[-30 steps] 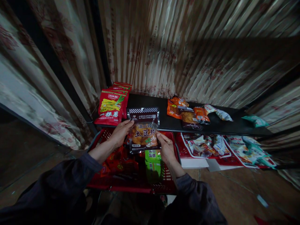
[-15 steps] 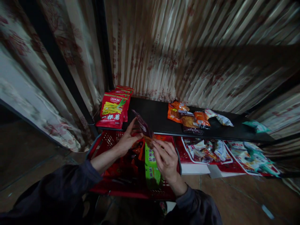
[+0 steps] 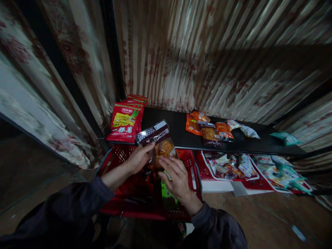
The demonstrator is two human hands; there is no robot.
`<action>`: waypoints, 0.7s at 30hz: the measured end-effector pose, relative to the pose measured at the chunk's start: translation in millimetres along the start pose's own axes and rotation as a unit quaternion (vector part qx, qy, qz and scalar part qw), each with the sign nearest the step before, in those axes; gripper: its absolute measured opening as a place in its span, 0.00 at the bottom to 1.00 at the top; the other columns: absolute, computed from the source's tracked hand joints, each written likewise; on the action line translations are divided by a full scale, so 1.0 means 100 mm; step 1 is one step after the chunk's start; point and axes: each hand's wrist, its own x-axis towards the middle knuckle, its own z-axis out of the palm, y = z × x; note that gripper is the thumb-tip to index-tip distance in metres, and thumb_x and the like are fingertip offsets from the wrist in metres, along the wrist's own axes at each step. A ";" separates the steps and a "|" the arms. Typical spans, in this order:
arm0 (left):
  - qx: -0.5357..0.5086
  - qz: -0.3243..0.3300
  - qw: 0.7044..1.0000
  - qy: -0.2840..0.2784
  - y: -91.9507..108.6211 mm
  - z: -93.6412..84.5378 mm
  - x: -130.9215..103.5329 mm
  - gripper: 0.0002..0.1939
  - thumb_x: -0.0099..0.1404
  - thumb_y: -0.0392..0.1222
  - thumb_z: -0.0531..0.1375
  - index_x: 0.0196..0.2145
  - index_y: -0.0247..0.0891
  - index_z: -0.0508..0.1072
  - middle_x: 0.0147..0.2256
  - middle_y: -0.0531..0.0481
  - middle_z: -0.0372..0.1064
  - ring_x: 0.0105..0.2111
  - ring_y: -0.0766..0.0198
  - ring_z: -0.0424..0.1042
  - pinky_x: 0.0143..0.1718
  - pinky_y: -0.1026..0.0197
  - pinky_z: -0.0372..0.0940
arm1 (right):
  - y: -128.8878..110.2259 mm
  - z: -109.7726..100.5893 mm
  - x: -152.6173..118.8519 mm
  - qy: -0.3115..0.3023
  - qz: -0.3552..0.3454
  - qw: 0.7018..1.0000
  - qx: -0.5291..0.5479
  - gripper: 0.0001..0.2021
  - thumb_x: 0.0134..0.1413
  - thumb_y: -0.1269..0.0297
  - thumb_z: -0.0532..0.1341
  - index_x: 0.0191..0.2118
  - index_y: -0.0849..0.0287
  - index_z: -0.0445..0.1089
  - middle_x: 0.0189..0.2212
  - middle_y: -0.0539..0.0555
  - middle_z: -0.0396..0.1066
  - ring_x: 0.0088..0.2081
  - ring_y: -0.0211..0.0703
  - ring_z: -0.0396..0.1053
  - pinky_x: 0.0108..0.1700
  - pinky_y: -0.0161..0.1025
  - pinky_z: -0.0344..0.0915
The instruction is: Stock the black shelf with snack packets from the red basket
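Note:
Above a red basket [image 3: 145, 213], I hold a snack bag [image 3: 165, 147] with a dark brown checkered label and a clear front showing golden-brown food. My left hand [image 3: 140, 159] grips its left side, thumb lying across the front. The fingers of my right hand [image 3: 175, 176] press over the bag's lower part and hide some of it. Under my right hand, a bright green packet [image 3: 168, 196] lies inside the basket. Other contents there are dark and hard to make out.
Red snack bags [image 3: 124, 121] lean at the left end of a black shelf [image 3: 178, 133]. Toward its right are orange and brown packets [image 3: 207, 133] and a teal packet [image 3: 286, 138]. Below sit snack-filled bins [image 3: 230, 167]. A dark post [image 3: 114, 52] rises behind.
The brown-labelled bag has turned from nearly edge-on to show its face upward. My left hand has closed on its side, and my right hand has shifted slightly left and down over it.

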 end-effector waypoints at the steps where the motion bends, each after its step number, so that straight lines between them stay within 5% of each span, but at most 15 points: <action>1: 0.011 -0.019 1.000 0.001 0.02 -0.03 0.01 0.17 0.52 0.47 0.70 0.37 0.35 0.77 0.40 0.43 0.79 0.44 0.51 0.76 0.48 0.51 0.68 | 0.04 -0.03 0.02 0.036 0.047 0.998 0.027 0.17 0.60 0.64 0.61 0.55 0.52 0.70 0.49 0.56 0.76 0.51 0.46 0.70 0.54 0.47 0.67; 3: 0.032 -0.060 0.998 -0.007 0.05 -0.08 0.00 0.17 0.50 0.44 0.71 0.37 0.35 0.78 0.38 0.43 0.79 0.42 0.52 0.77 0.46 0.53 0.69 | 0.16 -0.07 0.08 0.117 0.189 0.970 0.098 0.16 0.61 0.61 0.60 0.53 0.53 0.72 0.48 0.57 0.76 0.50 0.47 0.71 0.55 0.48 0.65; 6: 0.059 -0.119 0.990 -0.055 0.01 -0.12 -0.04 0.18 0.47 0.44 0.73 0.36 0.35 0.78 0.39 0.42 0.79 0.43 0.51 0.77 0.46 0.53 0.69 | 0.33 -0.09 0.15 0.152 0.378 0.863 0.300 0.22 0.55 0.52 0.63 0.53 0.54 0.71 0.48 0.56 0.76 0.49 0.46 0.72 0.53 0.46 0.68; 10: 0.098 -0.177 0.973 -0.113 -0.09 -0.14 -0.07 0.22 0.46 0.47 0.74 0.38 0.36 0.79 0.40 0.41 0.79 0.44 0.50 0.77 0.47 0.52 0.68 | 0.44 -0.07 0.17 0.137 0.462 0.736 0.476 0.18 0.42 0.50 0.71 0.37 0.56 0.77 0.35 0.51 0.79 0.38 0.42 0.75 0.43 0.39 0.71; 15: 0.063 -0.107 0.989 -0.077 -0.10 -0.10 -0.01 0.23 0.48 0.51 0.73 0.38 0.33 0.78 0.40 0.41 0.79 0.42 0.53 0.77 0.49 0.51 0.67 | 0.39 -0.07 0.16 0.201 0.496 0.695 0.480 0.14 0.35 0.56 0.75 0.29 0.56 0.76 0.27 0.48 0.78 0.28 0.37 0.73 0.35 0.36 0.69; 21: 0.043 -0.071 0.997 -0.006 -0.12 -0.09 0.05 0.17 0.49 0.49 0.73 0.31 0.33 0.77 0.33 0.45 0.79 0.37 0.56 0.77 0.45 0.53 0.69 | 0.35 -0.07 0.20 0.221 0.487 0.697 0.478 0.12 0.35 0.59 0.74 0.28 0.57 0.76 0.27 0.49 0.78 0.30 0.38 0.73 0.37 0.36 0.70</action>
